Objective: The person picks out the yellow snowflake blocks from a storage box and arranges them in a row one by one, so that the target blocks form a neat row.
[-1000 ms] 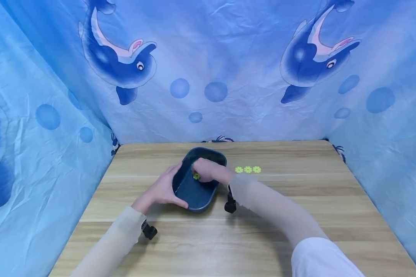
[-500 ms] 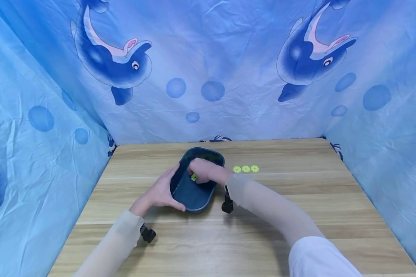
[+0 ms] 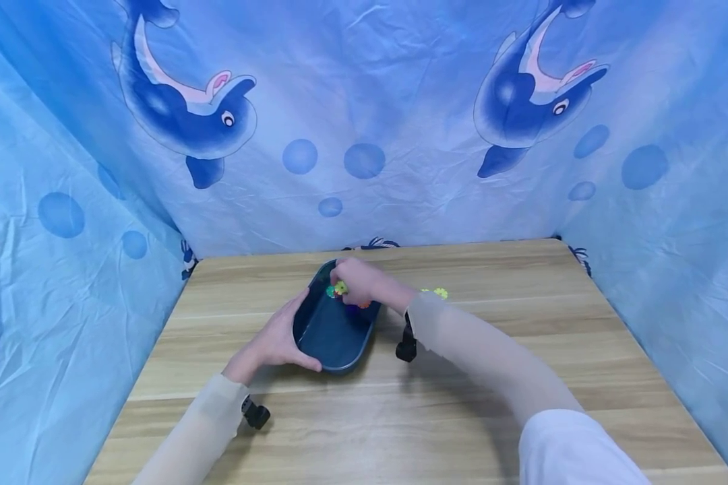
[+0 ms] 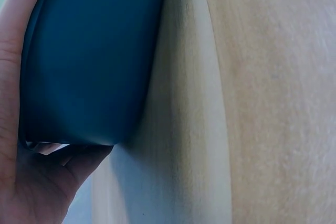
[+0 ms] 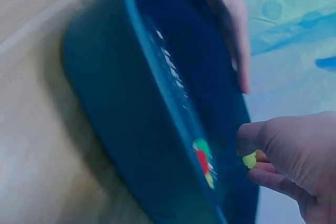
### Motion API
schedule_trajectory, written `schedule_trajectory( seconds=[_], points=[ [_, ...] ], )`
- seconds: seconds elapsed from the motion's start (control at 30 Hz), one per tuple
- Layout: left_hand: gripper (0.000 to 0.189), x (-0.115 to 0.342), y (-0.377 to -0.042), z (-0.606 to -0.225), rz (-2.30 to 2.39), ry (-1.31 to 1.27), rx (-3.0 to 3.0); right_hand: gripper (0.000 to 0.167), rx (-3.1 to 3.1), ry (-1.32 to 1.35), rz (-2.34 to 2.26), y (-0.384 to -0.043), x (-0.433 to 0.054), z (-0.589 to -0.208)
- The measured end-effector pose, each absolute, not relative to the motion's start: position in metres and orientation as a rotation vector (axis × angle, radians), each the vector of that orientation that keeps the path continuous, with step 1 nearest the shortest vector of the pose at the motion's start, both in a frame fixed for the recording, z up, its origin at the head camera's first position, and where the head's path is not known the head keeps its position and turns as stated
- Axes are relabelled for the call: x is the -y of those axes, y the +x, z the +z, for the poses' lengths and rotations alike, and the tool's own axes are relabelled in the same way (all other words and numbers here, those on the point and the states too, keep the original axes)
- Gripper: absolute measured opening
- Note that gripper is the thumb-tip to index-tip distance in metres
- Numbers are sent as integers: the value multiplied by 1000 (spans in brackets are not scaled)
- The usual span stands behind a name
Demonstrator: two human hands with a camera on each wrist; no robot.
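A dark blue-green plastic bin (image 3: 335, 340) stands at an angle on the table. My left hand (image 3: 282, 335) holds it at the left, thumb at the near end and fingers along the side wall. Over the bin's far part, my right hand (image 3: 359, 279) pinches a yellow-green flower-shaped piece (image 5: 250, 160) between thumb and fingers. Inside the bin lie small coloured pieces, among them a green one (image 3: 330, 292) and a red one (image 5: 202, 161); my right hand hides part of them.
To the right of the bin, yellow-green flower pieces (image 3: 441, 293) lie in a row on the wooden table (image 3: 491, 269), partly hidden by my right forearm. A blue dolphin-print cloth (image 3: 418, 202) hangs behind the table and along both sides.
My right hand has risen from inside the bin toward its far end, with the yellow-green flower piece in its fingers. More coloured pieces now show beneath it. My left hand keeps its hold.
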State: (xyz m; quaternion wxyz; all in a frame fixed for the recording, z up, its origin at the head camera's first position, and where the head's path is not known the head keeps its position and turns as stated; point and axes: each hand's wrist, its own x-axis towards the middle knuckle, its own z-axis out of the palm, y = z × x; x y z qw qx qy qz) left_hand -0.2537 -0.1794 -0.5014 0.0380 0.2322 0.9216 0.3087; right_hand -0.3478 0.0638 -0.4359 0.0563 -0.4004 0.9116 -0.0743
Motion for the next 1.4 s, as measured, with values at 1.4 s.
schedule_trajectory(
  seconds=[1.4],
  points=[
    [153,179,-254,-502,1024,640,-2779,30,-2956,-872,-430,-363,-263,-435]
  ],
)
